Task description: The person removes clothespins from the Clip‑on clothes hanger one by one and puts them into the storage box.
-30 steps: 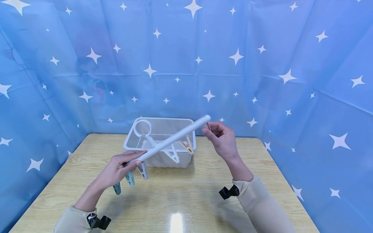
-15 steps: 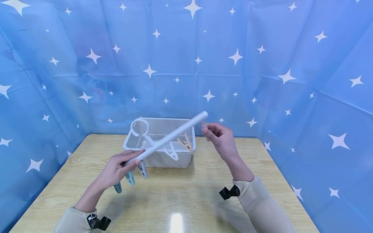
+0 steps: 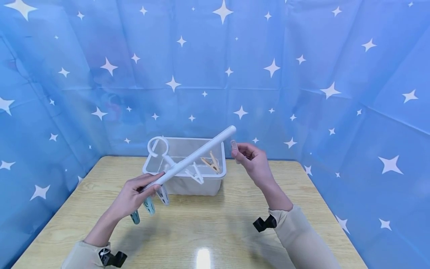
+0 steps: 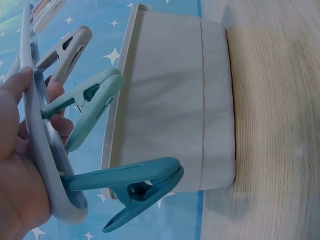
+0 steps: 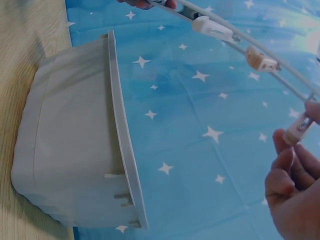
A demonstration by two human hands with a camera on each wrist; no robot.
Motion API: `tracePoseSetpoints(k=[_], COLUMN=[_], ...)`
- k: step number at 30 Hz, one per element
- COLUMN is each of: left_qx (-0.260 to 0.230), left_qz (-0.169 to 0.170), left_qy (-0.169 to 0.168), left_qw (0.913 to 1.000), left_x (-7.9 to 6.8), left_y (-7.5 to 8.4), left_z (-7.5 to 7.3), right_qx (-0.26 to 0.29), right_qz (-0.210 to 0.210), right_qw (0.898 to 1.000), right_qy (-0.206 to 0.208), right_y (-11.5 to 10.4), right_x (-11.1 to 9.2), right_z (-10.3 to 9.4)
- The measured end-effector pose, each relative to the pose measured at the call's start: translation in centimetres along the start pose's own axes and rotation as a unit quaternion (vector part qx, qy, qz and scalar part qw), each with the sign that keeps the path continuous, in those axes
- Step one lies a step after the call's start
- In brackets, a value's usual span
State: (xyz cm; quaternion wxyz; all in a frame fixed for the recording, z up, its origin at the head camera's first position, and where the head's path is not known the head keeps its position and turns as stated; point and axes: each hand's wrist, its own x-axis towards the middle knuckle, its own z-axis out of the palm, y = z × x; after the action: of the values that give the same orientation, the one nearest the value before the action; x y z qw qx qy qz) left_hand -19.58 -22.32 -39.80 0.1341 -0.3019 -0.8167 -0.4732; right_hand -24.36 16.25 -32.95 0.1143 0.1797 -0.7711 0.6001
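My left hand (image 3: 136,193) grips the near-left end of a white clip hanger (image 3: 198,153), tilted up to the right above a bin. From its bar hang a dark teal clip (image 4: 130,185), a light teal clip (image 4: 90,107), a grey clip (image 4: 67,52), a white clip (image 3: 195,175) and a tan clip (image 3: 212,163). The ring hook (image 3: 158,139) points up and left. Just below the bar's far end, my right hand (image 3: 254,162) pinches a pale clip (image 5: 298,127) between thumb and fingers. Whether that clip is joined to the bar I cannot tell.
A white plastic bin (image 3: 193,185) stands near the back of the wooden table (image 3: 188,231), behind and below the hanger. A blue star-printed curtain (image 3: 201,67) closes off the back and both sides.
The hanger's far end has risen and shifted left, moving away from my right hand in the head view. My right hand, with the pale clip, has drifted slightly left. The left hand keeps its grip.
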Motion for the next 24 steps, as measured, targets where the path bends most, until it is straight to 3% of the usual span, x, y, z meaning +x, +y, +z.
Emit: tracePoseSetpoints(k=[24], left_qx=[0.000], left_qz=[-0.008], left_qy=[0.007], left_qw=[0.9999], left_x=[-0.2], left_y=[0.0], left_z=[-0.6], right_qx=[-0.041], right_qz=[0.029], right_qw=[0.998], right_qy=[-0.029], right_y=[1.7], right_x=[1.5], right_z=[0.9])
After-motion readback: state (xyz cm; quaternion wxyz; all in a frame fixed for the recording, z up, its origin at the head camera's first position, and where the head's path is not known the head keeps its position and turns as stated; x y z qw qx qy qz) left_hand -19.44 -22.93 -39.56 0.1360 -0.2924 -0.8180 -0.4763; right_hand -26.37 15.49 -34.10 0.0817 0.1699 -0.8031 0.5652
